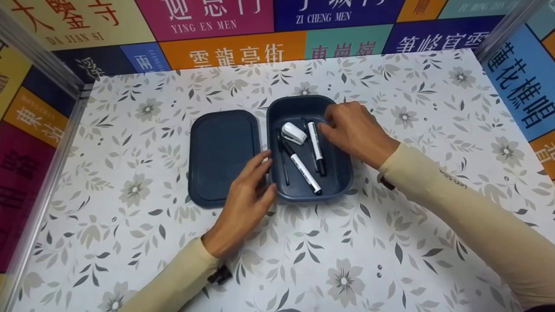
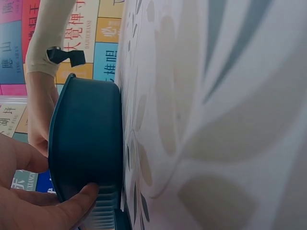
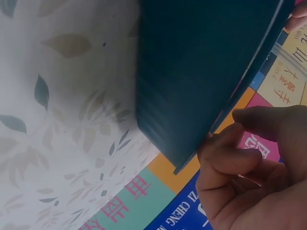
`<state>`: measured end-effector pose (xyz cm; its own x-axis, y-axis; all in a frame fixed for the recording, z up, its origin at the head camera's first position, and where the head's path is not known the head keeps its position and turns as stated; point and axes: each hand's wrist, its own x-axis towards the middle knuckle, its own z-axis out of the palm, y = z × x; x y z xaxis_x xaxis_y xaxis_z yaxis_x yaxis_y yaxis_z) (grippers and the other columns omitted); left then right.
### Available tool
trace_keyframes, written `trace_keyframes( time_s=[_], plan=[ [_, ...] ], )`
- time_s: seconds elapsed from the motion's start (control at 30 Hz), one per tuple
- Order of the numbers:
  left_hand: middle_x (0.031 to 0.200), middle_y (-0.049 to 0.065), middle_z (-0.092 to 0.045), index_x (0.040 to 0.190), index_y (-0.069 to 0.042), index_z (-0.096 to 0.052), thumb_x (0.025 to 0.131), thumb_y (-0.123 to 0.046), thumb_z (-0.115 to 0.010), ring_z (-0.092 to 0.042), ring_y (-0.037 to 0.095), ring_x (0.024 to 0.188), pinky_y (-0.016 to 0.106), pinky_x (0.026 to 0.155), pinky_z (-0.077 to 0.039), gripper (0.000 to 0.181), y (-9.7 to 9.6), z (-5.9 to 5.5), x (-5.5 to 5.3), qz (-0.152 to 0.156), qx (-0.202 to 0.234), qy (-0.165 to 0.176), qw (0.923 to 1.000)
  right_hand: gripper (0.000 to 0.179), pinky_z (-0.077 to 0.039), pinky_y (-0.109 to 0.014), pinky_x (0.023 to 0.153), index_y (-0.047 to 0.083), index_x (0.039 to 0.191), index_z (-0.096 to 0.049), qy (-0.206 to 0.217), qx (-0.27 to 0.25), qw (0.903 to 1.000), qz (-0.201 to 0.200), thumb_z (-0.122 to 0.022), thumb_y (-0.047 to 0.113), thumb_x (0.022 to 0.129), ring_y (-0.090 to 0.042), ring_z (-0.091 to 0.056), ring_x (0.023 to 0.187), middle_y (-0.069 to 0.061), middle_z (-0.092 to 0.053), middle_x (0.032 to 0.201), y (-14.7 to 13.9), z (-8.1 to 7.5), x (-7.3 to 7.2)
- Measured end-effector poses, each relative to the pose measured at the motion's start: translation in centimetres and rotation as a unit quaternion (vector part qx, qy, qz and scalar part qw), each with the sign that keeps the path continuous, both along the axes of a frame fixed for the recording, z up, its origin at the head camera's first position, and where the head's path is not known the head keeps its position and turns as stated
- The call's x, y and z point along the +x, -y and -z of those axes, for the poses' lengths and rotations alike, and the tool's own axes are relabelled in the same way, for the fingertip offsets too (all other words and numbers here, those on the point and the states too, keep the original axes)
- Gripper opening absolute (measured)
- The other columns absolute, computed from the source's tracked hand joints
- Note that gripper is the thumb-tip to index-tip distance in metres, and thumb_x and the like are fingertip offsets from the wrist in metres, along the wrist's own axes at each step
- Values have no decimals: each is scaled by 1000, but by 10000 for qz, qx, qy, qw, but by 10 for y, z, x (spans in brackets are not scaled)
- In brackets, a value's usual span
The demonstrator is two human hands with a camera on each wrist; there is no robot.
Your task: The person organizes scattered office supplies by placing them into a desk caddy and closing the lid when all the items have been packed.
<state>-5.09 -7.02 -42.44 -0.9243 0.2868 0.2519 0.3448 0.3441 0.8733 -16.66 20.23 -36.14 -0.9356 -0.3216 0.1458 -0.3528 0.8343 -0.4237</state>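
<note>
A dark blue rectangular box (image 1: 312, 197) stands without a lid between my hands. In it lie two white markers with black caps, one marker (image 1: 305, 173) slanting near the front and another marker (image 1: 315, 141) farther back. A slim black pen (image 1: 285, 167) is at the left, beside a small white rounded object (image 1: 294, 132) like a mini stapler. My left hand (image 1: 247, 197) rests thumb and fingertips on the box's left side, fingers fairly straight. At the far right corner, my right hand (image 1: 357, 130) has curled fingers right at the rim; nothing shows between them.
The matching dark blue lid (image 1: 225, 156) lies flat just left of the box, partly behind my left hand. A floral white cloth (image 1: 347, 242) covers the table. Colourful panels with lettering (image 1: 243, 52) rise at the back and both sides.
</note>
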Motion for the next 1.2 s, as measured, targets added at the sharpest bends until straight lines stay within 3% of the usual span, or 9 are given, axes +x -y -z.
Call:
trace_keyframes(
  time_s=[0.23,0.37,0.57,0.67,0.87,1.2],
  plan=[
    [174,17,-39,161,8,-49,103,1,-67,-60,35,142,44,106,-60,61,1,-1,2,7,283,40,9996,19,-57,-48,75,-5,104,-80,-286,-362,9989,-128,-72,13,103,-31,-72,82,-16,-77,90,1,-6,20],
    [174,17,-39,164,4,-46,107,-4,-68,-61,33,140,43,107,-59,62,2,-2,5,-28,339,163,9993,16,-59,-48,76,-2,102,-80,-506,-570,9969,-178,-74,12,102,-30,-73,83,-15,-77,90,4,-8,33],
    [165,13,-53,162,-3,-53,109,-18,-71,-55,22,147,40,120,-49,59,14,-8,15,-344,-187,-36,9992,16,-58,-49,86,-1,105,-81,-916,-833,9913,-445,-78,15,100,-32,-70,95,-14,-77,101,11,-10,56],
    [162,13,-56,160,-1,-55,109,-20,-71,-54,23,149,42,122,-45,57,22,-11,20,-500,-376,-160,9979,16,-58,-48,88,0,108,-81,-1115,-936,9871,-663,-79,14,100,-32,-69,100,-13,-78,105,17,-10,68],
    [164,16,-54,160,-1,-56,109,-21,-72,-49,29,153,47,128,-38,57,33,-13,28,-782,-596,-256,9948,15,-60,-43,83,2,112,-80,-1471,-973,9788,-1041,-77,13,102,-28,-68,96,-9,-78,107,27,-13,90],
    [170,8,-47,163,-8,-54,108,-28,-73,-41,28,158,54,127,-36,61,42,-13,38,-885,-761,-147,9931,17,-63,-36,84,3,114,-79,-1492,-1114,9714,-1471,-76,15,103,-21,-74,94,-7,-77,108,49,-13,115]
  ],
)
